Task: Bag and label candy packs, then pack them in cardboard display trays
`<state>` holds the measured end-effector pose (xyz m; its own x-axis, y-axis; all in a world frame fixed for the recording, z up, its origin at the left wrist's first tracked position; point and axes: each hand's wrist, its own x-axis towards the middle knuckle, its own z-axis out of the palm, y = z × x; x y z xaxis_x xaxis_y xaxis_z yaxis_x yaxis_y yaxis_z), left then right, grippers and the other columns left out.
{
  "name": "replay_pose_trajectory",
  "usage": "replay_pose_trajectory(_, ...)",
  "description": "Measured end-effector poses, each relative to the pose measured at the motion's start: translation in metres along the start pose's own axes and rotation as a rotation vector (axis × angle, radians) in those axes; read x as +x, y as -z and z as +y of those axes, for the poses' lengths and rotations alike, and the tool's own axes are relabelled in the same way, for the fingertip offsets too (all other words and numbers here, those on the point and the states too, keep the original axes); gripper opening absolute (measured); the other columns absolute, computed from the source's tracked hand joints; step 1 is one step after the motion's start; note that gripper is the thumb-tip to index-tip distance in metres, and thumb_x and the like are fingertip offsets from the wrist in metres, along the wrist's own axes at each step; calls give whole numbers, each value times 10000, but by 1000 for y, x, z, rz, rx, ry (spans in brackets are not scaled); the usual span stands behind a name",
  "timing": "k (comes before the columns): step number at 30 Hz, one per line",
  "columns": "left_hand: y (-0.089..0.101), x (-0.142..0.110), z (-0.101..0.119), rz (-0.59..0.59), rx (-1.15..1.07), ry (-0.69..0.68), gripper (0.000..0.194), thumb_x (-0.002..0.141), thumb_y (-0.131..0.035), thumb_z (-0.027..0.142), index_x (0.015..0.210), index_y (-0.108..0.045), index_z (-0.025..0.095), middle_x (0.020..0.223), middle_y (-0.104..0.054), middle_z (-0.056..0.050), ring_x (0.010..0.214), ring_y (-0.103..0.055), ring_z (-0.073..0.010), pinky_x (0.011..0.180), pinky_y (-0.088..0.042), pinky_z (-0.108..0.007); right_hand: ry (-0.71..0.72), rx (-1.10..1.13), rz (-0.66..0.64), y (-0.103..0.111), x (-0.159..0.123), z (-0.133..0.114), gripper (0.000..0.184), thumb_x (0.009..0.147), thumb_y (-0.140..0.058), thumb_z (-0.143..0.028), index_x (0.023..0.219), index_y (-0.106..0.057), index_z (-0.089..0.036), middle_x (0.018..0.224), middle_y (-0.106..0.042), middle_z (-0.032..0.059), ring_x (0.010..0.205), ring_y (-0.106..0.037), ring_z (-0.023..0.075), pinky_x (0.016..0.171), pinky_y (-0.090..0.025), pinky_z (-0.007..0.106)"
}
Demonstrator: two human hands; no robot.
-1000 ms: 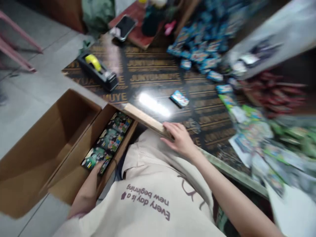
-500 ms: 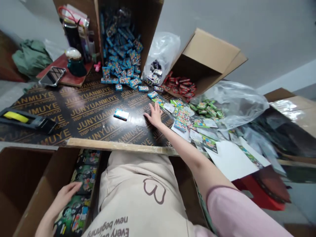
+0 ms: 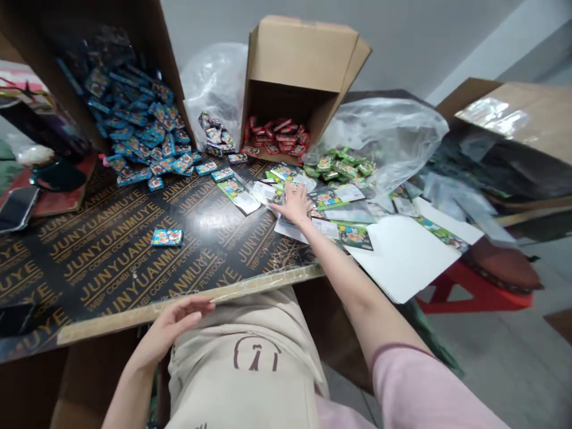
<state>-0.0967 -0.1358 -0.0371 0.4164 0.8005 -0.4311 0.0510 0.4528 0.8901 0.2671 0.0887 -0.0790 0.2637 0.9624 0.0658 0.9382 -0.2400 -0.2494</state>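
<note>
My right hand [image 3: 295, 204] reaches over the pile of printed green-and-black cards [image 3: 342, 195], its fingers spread and resting on or just above them. What lies under its palm is hidden. My left hand [image 3: 184, 316] is at the table's front edge, fingers loosely bent with the thumb apart and nothing seen in it. A small blue packet [image 3: 167, 237] lies alone on the dark tabletop [image 3: 214, 256], between the two hands. Left of my right hand, one long green card [image 3: 239, 193] lies with another blue packet [image 3: 222, 174] at its top end.
At the back stand a carton [image 3: 172, 77] of blue packets, a clear bag [image 3: 214, 71] of purple ones, a carton [image 3: 304, 56] of red ones and a bag [image 3: 393, 128] with green ones. White sheets [image 3: 402, 256] lie right; a phone [image 3: 18, 208] lies left.
The view has turned right. My left hand has risen from the box of green packs below to the table edge. My right hand has moved right, onto the cards.
</note>
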Motion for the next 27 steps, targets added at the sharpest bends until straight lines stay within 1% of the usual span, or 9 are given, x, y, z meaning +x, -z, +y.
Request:
replay_pose_trajectory(4, -26, 33, 16, -85, -62, 26, 383, 806, -677, 436, 1100, -695, 191, 1066, -720, -114, 999, -660, -247, 941, -489, -372, -46, 177, -8, 10, -10, 37, 923, 699, -715, -400, 1496, -270, -266, 1596, -46, 200, 1391, -260, 464, 1007, -299, 671)
replay_pose_trajectory(8, -46, 57, 40, -131, -100, 65, 385, 779, -718, 399, 1076, -701, 156, 1037, -721, -135, 931, -678, -228, 863, -516, -334, 49, 436, 105, 27, -32, 29, 869, 655, -698, -261, 1454, -356, -233, 1604, -78, 149, 1425, -238, 405, 1079, -305, 592)
replay_pose_trajectory(11, -68, 80, 58, -5, -234, 5, 471, 736, -757, 383, 1140, -655, 163, 1063, -712, -132, 924, -684, -225, 820, -530, -321, 285, 640, 135, 45, -70, -2, 831, 688, -675, -283, 1449, -343, -258, 1599, -154, 89, 1478, -112, 320, 1149, -241, 533)
replay_pose_trajectory(13, -83, 96, 64, 106, -386, -83, 547, 704, -779, 373, 1193, -606, 201, 1097, -704, -102, 946, -680, -223, 799, -538, -319, 450, 747, 66, 56, -102, -24, 852, 697, -694, -308, 1460, -317, -279, 1598, -159, 70, 1479, -119, 305, 1162, -228, 515)
replay_pose_trajectory(15, -93, 111, 66, 232, -507, -183, 500, 676, -794, 352, 1121, -622, 202, 1016, -720, -56, 858, -685, -185, 766, -538, -295, 614, 817, -37, 62, -128, -38, 860, 696, -727, -346, 1458, -331, -295, 1595, -171, 61, 1476, -135, 310, 1166, -228, 514)
replay_pose_trajectory(17, -94, 120, 65, 351, -591, -254, 392, 668, -795, 310, 1007, -644, 184, 909, -726, -19, 764, -677, -146, 756, -529, -268, 673, 887, -96, 62, -142, -42, 865, 683, -762, -417, 1443, -365, -308, 1591, -191, 56, 1469, -159, 320, 1162, -240, 519)
replay_pose_trajectory(21, -78, 119, 65, 448, -678, -281, 296, 663, -783, 232, 917, -646, 166, 844, -721, 0, 729, -668, -127, 784, -519, -262, 347, 1097, -135, 51, -140, -30, 815, 717, -718, -551, 1424, -401, -299, 1545, -305, 96, 1330, -433, 325, 1044, -412, 507)
replay_pose_trajectory(24, -68, 114, 65, 473, -714, -329, 249, 690, -765, 215, 902, -647, 163, 872, -726, -9, 798, -676, -137, 827, -513, -272, 206, 1235, -397, 38, -141, -27, 708, 711, -725, -547, 1322, -528, -247, 1329, -570, 112, 1084, -619, 276, 886, -524, 432)
replay_pose_trajectory(27, -65, 110, 63, 475, -744, -380, 250, 696, -767, 194, 914, -647, 169, 899, -732, -6, 829, -678, -127, 822, -519, -254, 126, 1389, -598, 29, -151, -34, 580, 664, -772, -498, 1158, -633, -227, 1026, -708, 60, 889, -671, 232, 751, -565, 370)
